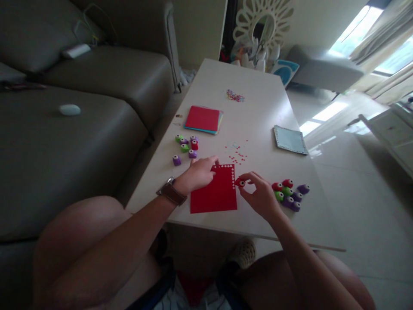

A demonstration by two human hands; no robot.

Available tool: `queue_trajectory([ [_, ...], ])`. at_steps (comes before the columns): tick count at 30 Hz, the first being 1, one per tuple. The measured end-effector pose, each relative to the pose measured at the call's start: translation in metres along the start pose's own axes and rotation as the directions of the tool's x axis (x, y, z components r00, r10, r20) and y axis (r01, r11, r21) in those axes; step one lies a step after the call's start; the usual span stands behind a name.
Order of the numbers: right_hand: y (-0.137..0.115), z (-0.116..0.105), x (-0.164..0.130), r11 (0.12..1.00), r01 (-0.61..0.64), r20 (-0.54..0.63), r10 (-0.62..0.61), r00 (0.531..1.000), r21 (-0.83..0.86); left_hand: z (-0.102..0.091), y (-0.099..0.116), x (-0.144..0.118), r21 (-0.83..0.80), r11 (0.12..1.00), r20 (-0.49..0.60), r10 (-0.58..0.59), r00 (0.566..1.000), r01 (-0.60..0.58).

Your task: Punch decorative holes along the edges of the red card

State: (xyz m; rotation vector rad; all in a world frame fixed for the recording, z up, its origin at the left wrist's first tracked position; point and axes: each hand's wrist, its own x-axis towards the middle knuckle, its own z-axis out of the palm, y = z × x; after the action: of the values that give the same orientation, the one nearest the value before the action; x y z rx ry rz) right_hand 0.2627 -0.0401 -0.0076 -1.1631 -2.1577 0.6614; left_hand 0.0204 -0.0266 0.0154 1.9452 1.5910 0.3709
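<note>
A red sheet of paper (214,193) lies at the table's near edge, with a row of small punched holes along its top and down the upper right side. My left hand (200,174) rests over its upper left part, fingers stretched out towards the top edge and apart. Between the thumb and fingers of my right hand (258,189) is a red craft punch (240,182), set against the sheet's right edge just below the lowest hole. Small red and pale punched-out bits (237,154) are scattered beyond the sheet.
Several coloured punches (288,194) cluster right of my right hand; another group (185,146) stands beyond my left. Farther off lie a stack of coloured paper (202,119), a confetti heap (235,95) and a pale blue sheet with a punched border (290,140). A sofa (106,82) flanks the table's left side.
</note>
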Motion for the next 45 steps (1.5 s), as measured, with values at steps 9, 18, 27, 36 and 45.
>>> queue_trajectory([
  [9, -0.002, -0.002, -0.001, 1.0, -0.015, -0.009, 0.015, 1.0, -0.001, 0.0, 0.0, 0.0, -0.015, 1.0, -0.001, 0.008, 1.0, -0.008],
  [18, -0.002, -0.001, -0.001, 1.0, -0.004, -0.013, 0.004, 1.0, -0.005, 0.001, -0.002, 0.001, -0.013, 1.0, -0.005, 0.014, 1.0, -0.014],
  [27, -0.001, 0.0, -0.002, 1.0, -0.002, 0.05, 0.003, 0.999, -0.017, 0.001, 0.0, 0.001, -0.001, 1.0, 0.001, -0.008, 1.0, 0.008],
  [36, 0.001, 0.0, -0.005, 0.999, -0.003, 0.233, -0.009, 0.973, 0.05, 0.002, 0.002, 0.002, 0.056, 0.997, 0.048, -0.062, 0.997, 0.059],
  [45, -0.007, -0.002, -0.004, 0.996, -0.042, 0.261, 0.022, 0.965, 0.074, 0.015, 0.005, -0.002, 0.246, 0.969, -0.155, 0.018, 0.988, 0.02],
])
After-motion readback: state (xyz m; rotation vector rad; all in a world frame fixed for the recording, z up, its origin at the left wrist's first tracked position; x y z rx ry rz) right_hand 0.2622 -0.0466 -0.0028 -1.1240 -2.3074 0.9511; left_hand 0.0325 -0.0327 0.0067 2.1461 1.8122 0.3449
